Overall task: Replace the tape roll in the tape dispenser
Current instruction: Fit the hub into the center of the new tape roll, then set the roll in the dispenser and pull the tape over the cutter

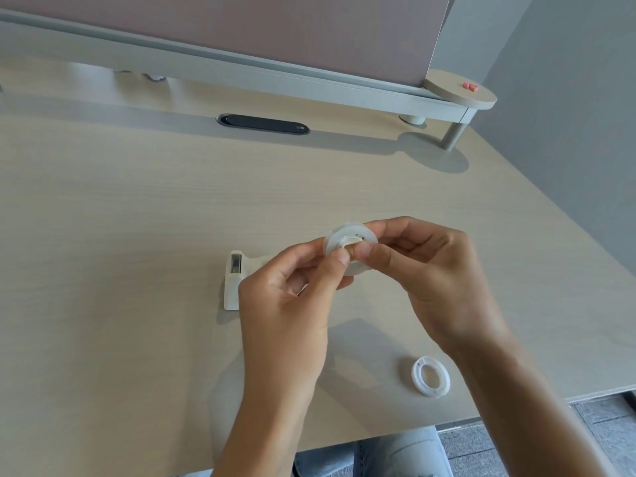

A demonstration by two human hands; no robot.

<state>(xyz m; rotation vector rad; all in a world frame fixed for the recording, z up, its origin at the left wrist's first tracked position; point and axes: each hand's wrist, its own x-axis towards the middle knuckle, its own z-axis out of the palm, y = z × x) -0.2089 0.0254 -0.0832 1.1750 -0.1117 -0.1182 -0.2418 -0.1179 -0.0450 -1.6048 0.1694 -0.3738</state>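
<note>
A full, translucent white tape roll is held above the desk between both hands. My left hand pinches its near side with thumb and forefinger at the hub. My right hand grips it from the right, thumb pressed on the centre. The white tape dispenser stands on the desk just left of my left hand, its cutter end facing away; its rear part is hidden behind that hand. A second, thin, nearly empty roll ring lies flat on the desk near the front edge, to the right.
The light wood desk ends at a front edge near my lap and slants off at the right. A black cable slot sits at the back. A partition screen with a grey rail and a round shelf stands behind.
</note>
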